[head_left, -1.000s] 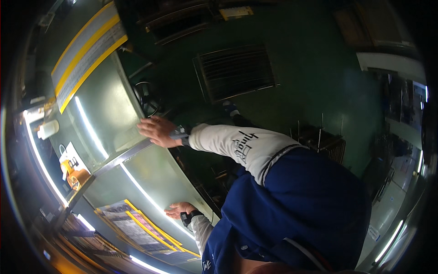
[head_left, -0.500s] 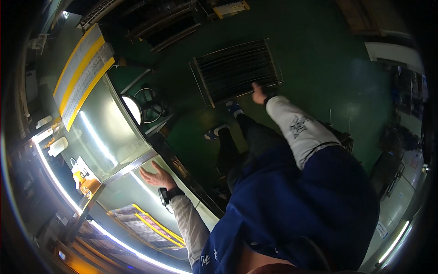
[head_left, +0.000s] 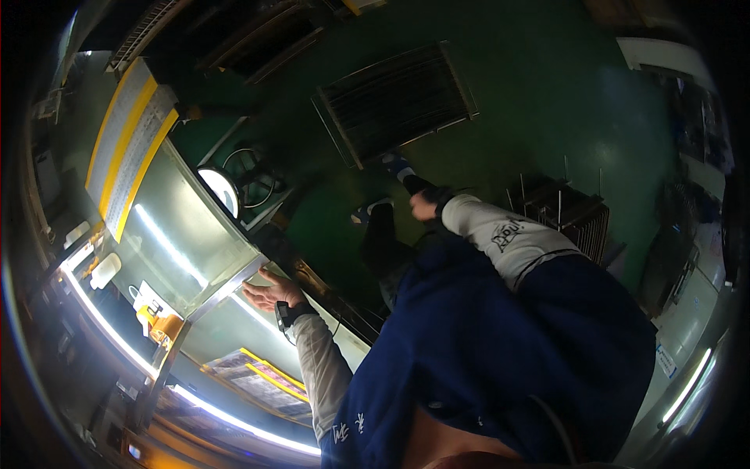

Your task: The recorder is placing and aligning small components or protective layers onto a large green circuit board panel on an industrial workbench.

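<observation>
Below: left hand (head_left: 269,293) spread flat, palm on metal frame (head_left: 226,285) at glass panel's (head_left: 180,242) edge | right hand (head_left: 423,207) held free over green floor (head_left: 547,102); finger pose cannot be told.

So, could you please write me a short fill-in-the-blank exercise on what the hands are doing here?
1. The left hand rests on the edge of a ____ panel.
2. On that wrist sits a black ____.
3. The right hand hangs in the air over the ____ floor.
4. A dark metal ____ lies flat on the floor beyond the right hand.

Missing words: glass; watch; green; grate
</observation>
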{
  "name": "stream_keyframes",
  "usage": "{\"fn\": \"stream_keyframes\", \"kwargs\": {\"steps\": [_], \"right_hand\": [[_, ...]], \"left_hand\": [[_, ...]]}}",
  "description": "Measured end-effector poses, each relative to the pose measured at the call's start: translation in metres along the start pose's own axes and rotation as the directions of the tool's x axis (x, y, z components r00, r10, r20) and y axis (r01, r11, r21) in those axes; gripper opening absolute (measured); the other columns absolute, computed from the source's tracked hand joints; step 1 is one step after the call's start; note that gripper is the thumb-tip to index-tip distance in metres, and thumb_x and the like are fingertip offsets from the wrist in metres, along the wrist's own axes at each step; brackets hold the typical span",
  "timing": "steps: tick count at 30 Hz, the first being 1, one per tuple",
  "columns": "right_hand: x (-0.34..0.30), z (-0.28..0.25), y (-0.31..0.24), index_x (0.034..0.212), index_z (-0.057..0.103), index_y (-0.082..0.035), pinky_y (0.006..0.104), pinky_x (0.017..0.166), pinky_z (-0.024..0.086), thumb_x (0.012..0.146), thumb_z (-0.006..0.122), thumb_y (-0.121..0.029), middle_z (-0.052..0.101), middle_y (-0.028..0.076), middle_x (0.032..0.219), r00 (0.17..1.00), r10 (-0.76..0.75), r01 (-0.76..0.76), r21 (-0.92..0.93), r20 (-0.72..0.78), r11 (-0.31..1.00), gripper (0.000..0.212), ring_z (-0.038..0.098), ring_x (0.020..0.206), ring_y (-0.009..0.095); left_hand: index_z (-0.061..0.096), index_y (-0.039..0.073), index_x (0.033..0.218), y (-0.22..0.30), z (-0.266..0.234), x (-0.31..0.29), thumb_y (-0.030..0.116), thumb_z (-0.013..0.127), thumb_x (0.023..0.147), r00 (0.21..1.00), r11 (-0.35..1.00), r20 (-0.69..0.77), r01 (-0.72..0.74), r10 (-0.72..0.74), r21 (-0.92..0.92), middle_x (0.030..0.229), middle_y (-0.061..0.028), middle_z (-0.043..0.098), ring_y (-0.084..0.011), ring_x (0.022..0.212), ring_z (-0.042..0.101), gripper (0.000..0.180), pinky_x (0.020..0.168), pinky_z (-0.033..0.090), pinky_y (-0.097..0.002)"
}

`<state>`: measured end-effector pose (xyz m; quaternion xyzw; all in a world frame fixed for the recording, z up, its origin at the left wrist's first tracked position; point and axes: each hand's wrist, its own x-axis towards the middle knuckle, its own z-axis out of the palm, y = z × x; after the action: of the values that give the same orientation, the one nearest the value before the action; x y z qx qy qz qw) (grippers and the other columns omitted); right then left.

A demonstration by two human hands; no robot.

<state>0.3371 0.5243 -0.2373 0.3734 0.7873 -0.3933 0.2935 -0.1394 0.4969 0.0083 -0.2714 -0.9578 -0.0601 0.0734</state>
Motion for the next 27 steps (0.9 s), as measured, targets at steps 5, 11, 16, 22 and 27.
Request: {"fn": "stream_keyframes", "kwargs": {"steps": [5,11,16,22,27], "right_hand": [[0.007,-0.088,-0.107,0.083,0.072,0.001,0.0532,0.070,0.054,0.082,0.066,-0.024,0.072,0.024,0.085,0.971,-0.121,0.206,0.466,-0.206,0.860,0.026,0.072,0.076,0.042],[0.054,-0.112,-0.080,0.114,0.073,-0.004,0.0533,0.092,0.054,0.087,0.067,-0.022,0.074,0.024,0.109,0.935,0.150,0.042,0.517,-0.323,0.855,0.033,0.069,0.105,0.043],[0.141,-0.007,0.133,0.122,0.067,-0.002,0.0520,0.103,0.049,0.085,0.065,-0.008,0.068,0.027,0.121,0.797,-0.066,-0.443,-0.655,-0.600,0.612,0.037,0.062,0.117,0.046],[0.139,-0.046,0.049,0.099,0.072,0.003,0.0542,0.097,0.051,0.103,0.061,-0.026,0.073,0.019,0.101,0.681,-0.421,-0.408,-0.787,-0.600,0.462,0.031,0.067,0.098,0.037],[0.139,-0.095,0.066,0.103,0.074,0.007,0.0555,0.101,0.049,0.106,0.059,-0.030,0.075,0.021,0.101,0.768,0.002,-0.363,-0.434,-0.640,0.824,0.040,0.069,0.096,0.038]], "left_hand": [[0.041,0.014,0.161,-0.011,0.025,-0.001,0.071,0.036,0.105,0.997,0.996,-0.063,-0.039,0.034,-0.080,0.159,-0.0168,0.045,-0.0380,0.146,0.043,0.081,0.117,0.034,-0.0569],[0.045,0.014,0.160,-0.026,0.019,-0.007,0.071,0.034,0.106,0.996,0.999,-0.088,0.007,-0.003,0.047,0.158,-0.0107,0.047,-0.0358,0.144,0.044,0.079,0.117,0.034,-0.0550],[0.044,0.014,0.160,0.042,0.028,0.003,0.071,0.035,0.106,0.998,0.996,-0.024,-0.051,0.050,-0.076,0.159,-0.0125,0.047,-0.0361,0.145,0.043,0.079,0.118,0.033,-0.0547],[0.041,0.012,0.162,-0.013,-0.004,-0.005,0.069,0.037,0.106,0.998,0.997,0.017,0.056,-0.057,0.052,0.160,-0.0163,0.045,-0.0368,0.148,0.041,0.079,0.121,0.030,-0.0528],[0.040,0.012,0.162,0.030,0.007,0.001,0.067,0.037,0.106,0.999,1.000,0.033,0.012,-0.011,-0.025,0.162,-0.0165,0.043,-0.0355,0.149,0.039,0.079,0.122,0.029,-0.0521]]}}
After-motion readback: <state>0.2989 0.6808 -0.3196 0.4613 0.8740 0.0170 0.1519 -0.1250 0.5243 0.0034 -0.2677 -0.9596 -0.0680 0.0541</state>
